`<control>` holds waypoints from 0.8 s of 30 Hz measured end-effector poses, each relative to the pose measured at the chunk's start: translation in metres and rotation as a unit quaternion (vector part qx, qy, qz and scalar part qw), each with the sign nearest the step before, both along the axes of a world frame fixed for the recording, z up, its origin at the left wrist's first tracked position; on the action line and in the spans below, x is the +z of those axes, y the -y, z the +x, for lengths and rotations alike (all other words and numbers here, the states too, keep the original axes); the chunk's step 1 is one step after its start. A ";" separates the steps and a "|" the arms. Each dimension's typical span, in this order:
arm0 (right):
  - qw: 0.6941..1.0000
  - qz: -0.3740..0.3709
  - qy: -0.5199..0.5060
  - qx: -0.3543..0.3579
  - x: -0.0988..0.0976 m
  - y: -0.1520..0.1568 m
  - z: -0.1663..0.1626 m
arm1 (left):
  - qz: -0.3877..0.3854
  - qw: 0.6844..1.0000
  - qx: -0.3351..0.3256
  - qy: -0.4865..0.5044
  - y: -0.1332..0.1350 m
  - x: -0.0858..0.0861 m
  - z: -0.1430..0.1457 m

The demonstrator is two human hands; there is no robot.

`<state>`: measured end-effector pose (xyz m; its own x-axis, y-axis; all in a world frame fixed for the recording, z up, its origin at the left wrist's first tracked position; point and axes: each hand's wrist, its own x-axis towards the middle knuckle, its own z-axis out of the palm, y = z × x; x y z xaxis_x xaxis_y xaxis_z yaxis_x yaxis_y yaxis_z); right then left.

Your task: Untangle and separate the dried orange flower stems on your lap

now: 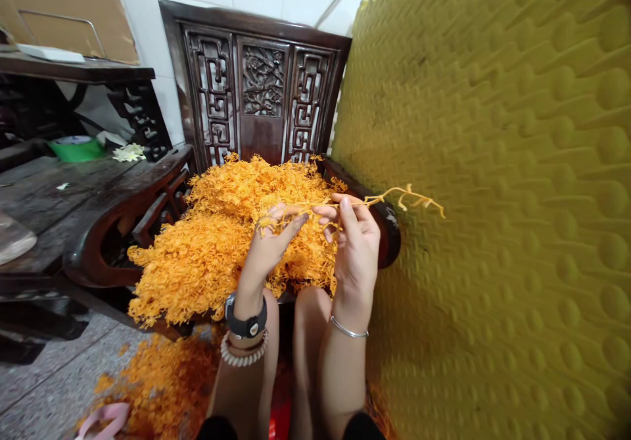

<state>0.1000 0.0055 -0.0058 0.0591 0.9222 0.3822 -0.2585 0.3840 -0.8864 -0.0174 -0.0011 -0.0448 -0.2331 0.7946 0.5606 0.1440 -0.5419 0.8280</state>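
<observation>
A thin orange sprig point(412, 193) with short curled side shoots stretches sideways between my two hands. My right hand point(355, 239) pinches its middle between thumb and fingers, and the free end sticks out to the right. The sprig's other end lies in my left hand point(273, 239), where the fingers curl round it and the thumb points right; part of it is hidden there. Right below and behind my hands is a big heap of similar orange sprigs point(197, 256), piled on a dark carved wooden chair point(263, 134).
A tall yellow-green foam mat point(493, 164) stands close on the right. To the left, a dark wooden table point(44, 177) bears a green roll of tape point(79, 149). More orange pieces point(162, 374) lie on the floor, near a pink strap point(106, 420).
</observation>
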 end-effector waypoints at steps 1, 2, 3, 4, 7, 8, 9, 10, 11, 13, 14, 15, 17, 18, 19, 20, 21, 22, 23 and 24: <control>1.000 0.001 0.017 -0.001 -0.001 -0.002 0.002 | -0.009 1.000 -0.022 0.019 -0.001 -0.002 -0.002; 0.999 0.006 0.036 -0.009 -0.002 -0.004 0.005 | -0.018 0.998 -0.042 0.037 -0.002 -0.003 -0.004; 0.998 0.014 0.061 -0.020 -0.003 -0.006 0.009 | -0.025 0.997 -0.054 0.056 -0.001 -0.004 -0.006; 0.995 0.025 0.092 -0.030 -0.004 -0.008 0.013 | -0.031 0.995 -0.058 0.074 0.000 -0.004 -0.009; 0.974 0.052 0.218 -0.039 -0.005 -0.006 0.028 | -0.046 0.995 -0.036 0.085 0.004 -0.003 -0.017; 0.965 0.058 0.253 -0.038 -0.004 -0.003 0.032 | -0.053 0.996 -0.024 0.075 0.005 -0.003 -0.019; 0.959 0.065 0.271 -0.045 -0.003 0.000 0.035 | -0.060 0.996 -0.014 0.060 0.006 -0.003 -0.021; 0.959 0.075 0.268 -0.060 -0.002 0.004 0.037 | -0.067 0.997 -0.007 0.044 0.006 -0.003 -0.022; 0.961 0.089 0.247 -0.082 0.000 0.009 0.038 | -0.072 0.997 -0.005 0.030 0.006 -0.003 -0.023; 0.966 0.126 0.181 -0.133 0.003 0.015 0.035 | -0.079 0.997 -0.014 -0.002 0.007 -0.002 -0.024; 0.964 0.147 0.159 -0.152 0.004 0.017 0.031 | -0.080 0.996 -0.020 -0.020 0.007 -0.002 -0.024; 0.959 0.170 0.157 -0.164 0.005 0.018 0.028 | -0.082 0.995 -0.023 -0.041 0.008 -0.001 -0.023; 0.935 0.216 0.211 -0.185 0.007 0.018 0.020 | -0.090 0.992 -0.017 -0.084 0.011 0.002 -0.022; 0.918 0.233 0.253 -0.199 0.008 0.017 0.016 | -0.095 0.990 -0.008 -0.104 0.012 0.003 -0.021; 0.898 0.244 0.295 -0.215 0.008 0.016 0.013 | -0.100 0.988 0.004 -0.121 0.014 0.004 -0.021; 0.881 0.249 0.330 -0.228 0.009 0.015 0.011 | -0.105 0.985 0.015 -0.137 0.015 0.005 -0.021; 0.870 0.248 0.356 -0.235 0.009 0.014 0.010 | -0.107 0.983 0.024 -0.149 0.015 0.005 -0.022; 0.864 0.245 0.375 -0.228 0.008 0.013 0.009 | -0.108 0.981 0.029 -0.156 0.016 0.005 -0.023; 0.865 0.243 0.390 -0.203 0.008 0.012 0.009 | -0.107 0.981 0.029 -0.159 0.017 0.004 -0.024; 0.869 0.241 0.401 -0.161 0.006 0.011 0.009 | -0.105 0.981 0.022 -0.160 0.017 0.003 -0.026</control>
<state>0.1091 -0.0051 0.0006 -0.1800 0.6279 0.7572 0.5578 0.6992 -0.4472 -0.0433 -0.0184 -0.0419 -0.1077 0.8941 0.4347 0.4343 -0.3510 0.8295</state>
